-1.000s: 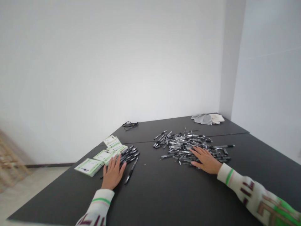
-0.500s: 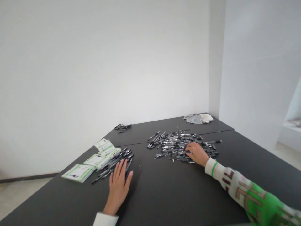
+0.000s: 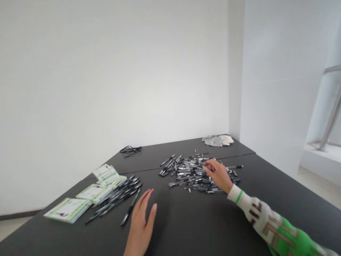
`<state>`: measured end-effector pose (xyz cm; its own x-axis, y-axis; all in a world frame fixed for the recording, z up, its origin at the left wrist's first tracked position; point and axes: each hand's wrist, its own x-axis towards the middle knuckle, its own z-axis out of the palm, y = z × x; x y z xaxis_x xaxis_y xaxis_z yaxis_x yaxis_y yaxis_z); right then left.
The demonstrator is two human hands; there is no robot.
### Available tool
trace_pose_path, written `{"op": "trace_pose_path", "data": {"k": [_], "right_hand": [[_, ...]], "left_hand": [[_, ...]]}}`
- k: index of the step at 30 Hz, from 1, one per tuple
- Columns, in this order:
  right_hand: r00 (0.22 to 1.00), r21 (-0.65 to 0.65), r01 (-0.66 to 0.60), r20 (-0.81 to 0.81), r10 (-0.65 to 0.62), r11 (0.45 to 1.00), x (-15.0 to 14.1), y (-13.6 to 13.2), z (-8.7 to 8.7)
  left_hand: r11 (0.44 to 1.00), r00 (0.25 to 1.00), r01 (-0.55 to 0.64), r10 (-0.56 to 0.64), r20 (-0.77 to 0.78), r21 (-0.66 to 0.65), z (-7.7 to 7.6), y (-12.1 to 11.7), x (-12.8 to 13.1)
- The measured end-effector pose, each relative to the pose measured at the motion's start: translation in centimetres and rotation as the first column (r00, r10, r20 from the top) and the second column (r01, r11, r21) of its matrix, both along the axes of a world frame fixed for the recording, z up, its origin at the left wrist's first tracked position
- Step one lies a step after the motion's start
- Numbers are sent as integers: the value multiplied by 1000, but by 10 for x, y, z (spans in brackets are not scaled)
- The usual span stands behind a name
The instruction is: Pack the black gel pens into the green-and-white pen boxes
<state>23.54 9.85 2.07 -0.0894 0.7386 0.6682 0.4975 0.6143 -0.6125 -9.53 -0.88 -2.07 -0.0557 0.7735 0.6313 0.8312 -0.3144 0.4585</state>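
My left hand (image 3: 141,224) lies open and flat on the black table (image 3: 186,220), fingers stretched out, just right of a single black pen (image 3: 130,208) and a row of black pens (image 3: 117,197). My right hand (image 3: 217,174) rests on a big loose heap of black and silver pens (image 3: 190,170), fingers bent and pinching at the heap; I cannot make out what they hold. The right arm wears a white sleeve with green and brown pattern.
White and green flat packets (image 3: 92,190) lie in a line at the table's left side. A black cable (image 3: 130,150) sits at the far edge. Light grey gloves (image 3: 218,140) lie in the far right corner. White walls stand behind and to the right.
My left hand has drawn back from the row of pens toward me. My right hand has gone from flat on the heap to a pinch. The view has swung to the right.
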Motion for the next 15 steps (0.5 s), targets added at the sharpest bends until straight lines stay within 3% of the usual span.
{"op": "trace_pose_path", "data": {"k": [3,5,7,10,12,15], "right_hand": [[985,-67,-127,-130,117,990,-17,-23,8],[944,-140,-271,-233,235,952,-32,-42,8],[829,-245,-498,-417,373,832,-48,-61,4],[600,-310,-763,-666,443,567,-65,-81,-3],[559,-328,-800,-713,423,503,-68,-86,-5],[543,-338,-799,-761,356,497,-63,-83,-3]], "left_hand": [[991,969,105,-85,233,-77,12,-6,31],[953,906,249,-167,389,-170,17,-9,54],[874,824,423,-261,503,-239,20,-13,76],[815,799,508,-323,507,-281,20,-17,97],[821,816,490,-314,485,-292,20,-20,101],[847,790,470,-277,547,-248,18,-23,97]]}}
